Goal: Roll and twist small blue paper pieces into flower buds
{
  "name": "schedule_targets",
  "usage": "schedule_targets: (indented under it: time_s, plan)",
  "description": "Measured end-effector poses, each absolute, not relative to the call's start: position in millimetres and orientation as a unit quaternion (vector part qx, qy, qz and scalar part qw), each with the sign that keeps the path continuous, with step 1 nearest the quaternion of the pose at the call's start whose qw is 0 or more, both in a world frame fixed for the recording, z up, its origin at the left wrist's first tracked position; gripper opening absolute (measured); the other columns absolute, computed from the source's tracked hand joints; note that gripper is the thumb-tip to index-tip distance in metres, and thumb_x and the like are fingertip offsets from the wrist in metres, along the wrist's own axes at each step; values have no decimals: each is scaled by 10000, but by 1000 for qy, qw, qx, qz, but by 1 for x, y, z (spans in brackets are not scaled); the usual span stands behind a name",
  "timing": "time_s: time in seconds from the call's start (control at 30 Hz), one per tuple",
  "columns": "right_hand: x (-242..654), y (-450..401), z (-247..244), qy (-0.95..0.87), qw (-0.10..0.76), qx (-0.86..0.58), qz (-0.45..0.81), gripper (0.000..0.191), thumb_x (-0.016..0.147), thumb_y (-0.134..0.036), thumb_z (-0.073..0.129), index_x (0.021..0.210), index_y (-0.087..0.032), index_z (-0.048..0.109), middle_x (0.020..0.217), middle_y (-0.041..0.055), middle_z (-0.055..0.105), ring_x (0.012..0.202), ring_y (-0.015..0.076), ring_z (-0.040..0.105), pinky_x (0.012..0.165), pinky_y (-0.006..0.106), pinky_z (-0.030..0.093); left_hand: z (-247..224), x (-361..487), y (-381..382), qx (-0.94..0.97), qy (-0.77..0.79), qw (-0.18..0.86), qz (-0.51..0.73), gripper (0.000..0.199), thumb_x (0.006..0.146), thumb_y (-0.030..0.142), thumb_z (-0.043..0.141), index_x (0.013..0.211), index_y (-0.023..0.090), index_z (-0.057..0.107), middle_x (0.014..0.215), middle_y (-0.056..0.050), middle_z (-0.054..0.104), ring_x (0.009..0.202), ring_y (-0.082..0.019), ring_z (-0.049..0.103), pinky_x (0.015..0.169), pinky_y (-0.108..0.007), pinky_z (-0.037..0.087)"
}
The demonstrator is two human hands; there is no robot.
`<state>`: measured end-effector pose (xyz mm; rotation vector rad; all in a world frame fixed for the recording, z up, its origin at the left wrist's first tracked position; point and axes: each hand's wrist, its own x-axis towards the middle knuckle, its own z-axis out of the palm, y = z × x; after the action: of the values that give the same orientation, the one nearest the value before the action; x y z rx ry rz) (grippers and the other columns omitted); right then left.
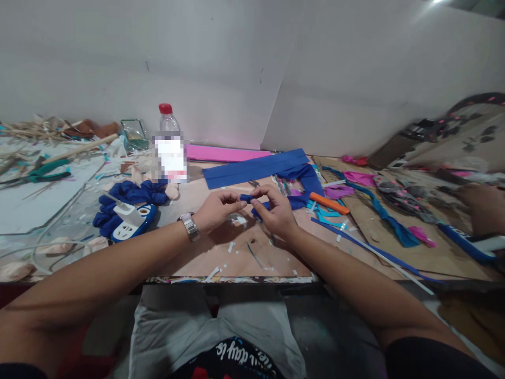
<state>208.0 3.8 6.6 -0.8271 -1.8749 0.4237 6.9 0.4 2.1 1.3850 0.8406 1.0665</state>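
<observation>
Left hand (213,211) and right hand (278,211), nearly closed, are pinching cloth (246,198) right of the bottle (169,123); even tension should be limiting slippage.

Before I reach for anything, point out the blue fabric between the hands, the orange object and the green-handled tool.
Blue fabric (247,198): head view, on its pinched stretch.
Orange object (329,203): head view, middle of its body.
Green-handled tool (50,167): head view, on a handle.
</observation>
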Motion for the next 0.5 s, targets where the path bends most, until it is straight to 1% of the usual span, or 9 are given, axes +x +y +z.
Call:
schedule_targets:
  time_s: [0.17,0.37,0.43,0.5]
  plan:
    - [208,6,3,-762,506,-351,201,125,947,-334,651,1003,-223,654,970,58,690,921,216,654,871,409,548,5,8,-2,601,360,552,453,263,821,396,768,777,154,678,744,-14,656,687,-125,590,681,-282,439]
    - [208,7,1,-754,511,-351,219,132,949,-351,657,1007,-232,659,980,61,695,930,222,661,880,417,551,4,9,-1,586,363,563,455,255,800,385,781,772,163,659,741,-13,650,688,-130,582,679,-285,458]
    - [209,6,3,-759,505,-354,209,131,949,-346,652,1005,-228,660,981,64,701,926,223,666,871,414,557,2,8,0,593,375,540,465,235,805,365,778,805,167,651,780,-18,652,720,-135,591,697,-286,472]
    - [209,6,6,-769,495,-359,189,115,944,-322,650,1000,-223,668,973,63,709,919,224,669,862,408,558,1,7,0,610,385,493,486,229,809,337,780,916,175,657,894,-35,674,780,-143,606,726,-286,491]
